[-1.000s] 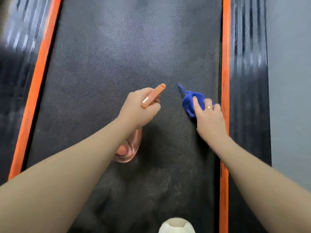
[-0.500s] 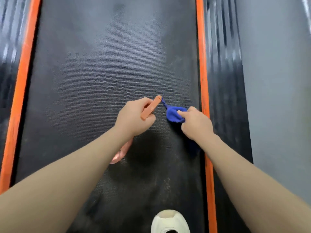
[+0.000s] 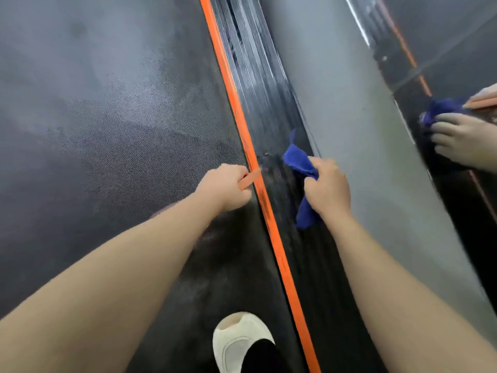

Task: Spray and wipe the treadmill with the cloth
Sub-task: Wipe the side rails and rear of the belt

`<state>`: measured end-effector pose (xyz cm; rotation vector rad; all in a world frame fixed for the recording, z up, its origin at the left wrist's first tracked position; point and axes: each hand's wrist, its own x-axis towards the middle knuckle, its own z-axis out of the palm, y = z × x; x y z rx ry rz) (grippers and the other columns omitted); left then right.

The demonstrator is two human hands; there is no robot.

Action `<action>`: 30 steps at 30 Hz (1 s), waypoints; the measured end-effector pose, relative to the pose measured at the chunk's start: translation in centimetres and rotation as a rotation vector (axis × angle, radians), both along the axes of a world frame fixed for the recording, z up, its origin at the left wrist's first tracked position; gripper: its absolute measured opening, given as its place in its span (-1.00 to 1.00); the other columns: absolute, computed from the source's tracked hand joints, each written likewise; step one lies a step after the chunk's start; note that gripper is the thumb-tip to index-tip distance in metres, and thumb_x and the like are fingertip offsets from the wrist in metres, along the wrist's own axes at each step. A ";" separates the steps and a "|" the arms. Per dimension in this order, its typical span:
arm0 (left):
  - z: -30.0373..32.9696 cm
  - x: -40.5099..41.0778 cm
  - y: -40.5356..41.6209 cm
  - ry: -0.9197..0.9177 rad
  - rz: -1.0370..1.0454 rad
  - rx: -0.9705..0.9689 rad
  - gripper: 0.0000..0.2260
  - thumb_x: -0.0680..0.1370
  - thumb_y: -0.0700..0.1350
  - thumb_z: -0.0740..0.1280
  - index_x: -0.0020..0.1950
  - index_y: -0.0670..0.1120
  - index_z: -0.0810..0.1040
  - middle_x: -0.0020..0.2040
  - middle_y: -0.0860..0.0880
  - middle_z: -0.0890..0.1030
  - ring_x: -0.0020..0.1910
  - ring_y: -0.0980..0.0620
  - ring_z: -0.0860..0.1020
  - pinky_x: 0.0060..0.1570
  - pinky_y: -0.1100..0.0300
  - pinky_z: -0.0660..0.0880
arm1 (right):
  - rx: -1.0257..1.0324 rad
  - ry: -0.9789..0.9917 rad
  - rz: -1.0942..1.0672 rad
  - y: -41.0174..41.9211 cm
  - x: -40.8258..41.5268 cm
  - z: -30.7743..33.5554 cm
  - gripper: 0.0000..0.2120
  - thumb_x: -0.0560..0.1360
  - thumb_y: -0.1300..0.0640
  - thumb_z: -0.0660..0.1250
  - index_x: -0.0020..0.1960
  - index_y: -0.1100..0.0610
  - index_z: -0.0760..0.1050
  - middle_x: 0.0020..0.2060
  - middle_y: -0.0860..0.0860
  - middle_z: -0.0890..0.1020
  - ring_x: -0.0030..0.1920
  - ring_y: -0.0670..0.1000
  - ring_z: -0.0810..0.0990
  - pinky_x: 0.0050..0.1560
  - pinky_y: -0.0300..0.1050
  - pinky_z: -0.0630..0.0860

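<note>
The treadmill's dark textured belt (image 3: pixel 107 130) fills the left of the head view, bordered by an orange strip (image 3: pixel 279 254) and a black ribbed side rail (image 3: pixel 269 98). My left hand (image 3: pixel 223 188) grips the spray bottle; only its orange nozzle (image 3: pixel 250 179) shows, pointing toward the rail, and the bottle body is hidden under my hand and arm. My right hand (image 3: pixel 326 189) grips a bunched blue cloth (image 3: pixel 301 162) and holds it against the side rail, with one tail of cloth hanging below my hand.
A grey floor (image 3: pixel 363 130) runs along the rail's right side. A dark glossy panel (image 3: pixel 457 211) at far right reflects my hand and the cloth. My white shoe (image 3: pixel 239 340) stands on the belt at the bottom.
My view has swung to the right. My right hand has carried the cloth off the belt onto the side rail, and my left hand with the bottle has followed to the orange strip.
</note>
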<state>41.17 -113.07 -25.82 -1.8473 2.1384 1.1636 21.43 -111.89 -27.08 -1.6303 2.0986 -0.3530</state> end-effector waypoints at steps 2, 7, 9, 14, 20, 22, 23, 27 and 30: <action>-0.5 0.1 -0.3 -0.012 0.059 0.001 -0.95 0.46 -0.13 0.27 -0.14 -0.06 0.41 -0.13 -0.06 0.47 -0.05 -0.16 0.50 -0.08 0.12 0.36 | -0.008 0.017 0.140 0.5 0.8 -0.9 -0.49 0.34 0.20 0.10 0.27 0.09 0.48 0.08 0.13 0.48 0.06 0.19 0.46 -0.06 -0.07 0.40; -1.8 2.4 -1.0 0.200 0.267 -0.120 -0.77 0.24 -0.04 0.18 -0.24 -0.11 0.53 -0.29 -0.06 0.52 -0.18 -0.19 0.52 -0.16 0.02 0.49 | -0.173 0.307 0.560 -0.4 3.7 -4.8 -0.50 0.24 0.25 0.40 0.18 0.05 0.58 -0.05 0.17 0.57 -0.25 0.20 0.50 -0.28 -0.04 0.48; -2.0 3.9 -1.8 0.269 0.432 -0.131 -0.70 0.23 -0.06 0.20 -0.17 -0.16 0.59 -0.35 -0.05 0.51 -0.32 -0.10 0.45 -0.25 0.06 0.47 | -0.243 0.346 0.609 -2.5 4.5 -5.6 -0.54 0.22 0.24 0.44 0.11 0.01 0.62 -0.04 0.14 0.60 -0.28 0.18 0.49 -0.30 -0.08 0.43; -1.8 6.0 -3.2 0.293 0.625 -0.114 -0.78 0.21 -0.06 0.24 -0.28 -0.16 0.53 -0.45 0.03 0.38 -0.41 -0.01 0.32 -0.37 0.16 0.28 | -0.316 0.334 0.639 -10.7 7.0 -5.3 -0.72 0.31 0.10 0.22 -0.08 -0.03 0.65 -0.09 0.03 0.64 -0.25 0.16 0.52 -0.26 -0.13 0.44; -2.5 6.5 -3.5 0.307 0.621 -0.086 -0.83 0.21 -0.05 0.24 -0.35 -0.15 0.46 -0.49 0.04 0.37 -0.46 -0.01 0.33 -0.38 0.16 0.31 | -0.290 0.325 0.731 -16.5 7.0 -5.3 -0.68 0.42 0.08 0.07 0.01 0.05 0.54 0.04 0.09 0.58 -0.07 0.23 0.48 -0.05 0.08 0.49; -2.6 6.5 -3.5 0.319 0.620 -0.068 -0.87 0.22 -0.05 0.25 -0.37 -0.10 0.45 -0.50 0.05 0.38 -0.47 -0.03 0.36 -0.36 0.12 0.40 | -0.294 0.320 0.735 -16.5 6.9 -5.0 -0.74 0.40 0.13 0.12 -0.02 0.05 0.54 0.02 0.10 0.58 -0.09 0.23 0.49 -0.09 0.08 0.49; -2.5 6.5 -3.4 0.322 0.617 -0.061 -0.88 0.22 -0.05 0.25 -0.37 -0.09 0.46 -0.49 0.05 0.38 -0.48 -0.02 0.37 -0.36 0.11 0.42 | -0.303 0.322 0.733 -15.8 6.6 -5.1 -0.76 0.38 0.13 0.15 -0.05 0.06 0.54 -0.01 0.10 0.59 -0.11 0.24 0.50 -0.14 0.05 0.48; -2.1 6.5 -2.8 0.320 0.576 -0.082 -0.91 0.23 -0.05 0.23 -0.42 -0.05 0.38 -0.49 0.06 0.36 -0.49 0.06 0.32 -0.43 0.22 0.28 | -0.322 0.278 0.705 -9.8 4.8 -5.7 -0.81 0.32 0.12 0.17 -0.19 0.09 0.55 -0.11 0.07 0.61 -0.20 0.20 0.52 -0.26 -0.06 0.41; -1.7 6.3 -2.4 0.314 0.540 -0.112 -0.89 0.24 -0.04 0.23 -0.36 -0.07 0.43 -0.44 0.05 0.41 -0.42 0.04 0.36 -0.39 0.19 0.29 | -0.297 0.250 0.653 -6.9 4.4 -5.5 -0.82 0.31 0.14 0.17 -0.23 0.09 0.55 -0.12 0.06 0.61 -0.22 0.18 0.51 -0.23 -0.05 0.43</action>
